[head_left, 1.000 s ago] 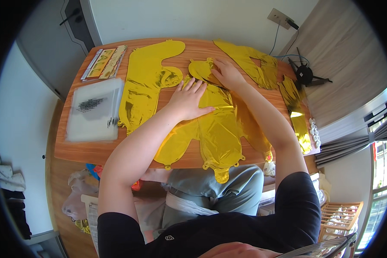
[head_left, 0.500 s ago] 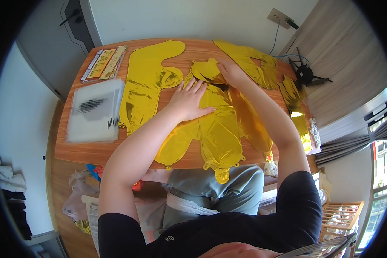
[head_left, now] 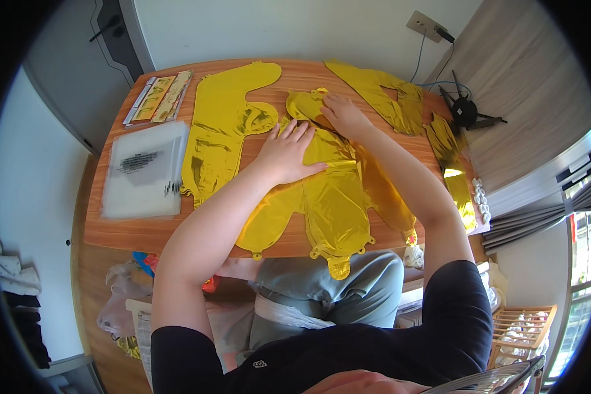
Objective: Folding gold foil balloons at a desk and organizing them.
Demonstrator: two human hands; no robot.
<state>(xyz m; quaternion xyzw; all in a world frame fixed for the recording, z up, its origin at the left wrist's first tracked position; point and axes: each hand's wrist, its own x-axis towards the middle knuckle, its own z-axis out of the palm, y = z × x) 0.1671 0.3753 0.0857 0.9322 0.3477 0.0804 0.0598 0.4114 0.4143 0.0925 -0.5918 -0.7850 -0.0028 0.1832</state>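
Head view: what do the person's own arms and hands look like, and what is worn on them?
Both arms are bare from the upper arm down. The left hand and right hand wear no gloves; no rings, watch or bracelets are visible. Short dark navy sleeves of a T-shirt cover only the shoulders and upper arms.

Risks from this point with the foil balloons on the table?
1. The left hand presses flat on the gold foil balloon, so the foil may crease.
2. That balloon's lower end overhangs the wooden table edge and could slide toward the lap.
3. The right hand works over overlapping balloons; moving one may drag its neighbours.
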